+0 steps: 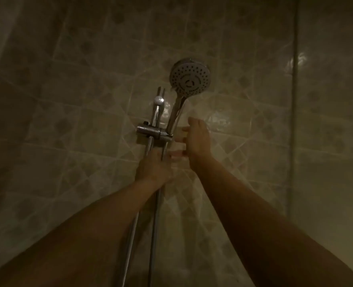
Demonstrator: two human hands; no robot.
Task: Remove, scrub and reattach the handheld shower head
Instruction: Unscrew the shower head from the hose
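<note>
Shower head (189,78) — round, grey, dotted face — seated in bracket (154,132).

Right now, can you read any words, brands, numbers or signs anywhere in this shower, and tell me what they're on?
None can be read.
Shower head: only nozzle holes and a curved mark at the face's centre, no letters made out.
Holder, rail, hose, tiles: no text shows; the picture is dim.
</note>
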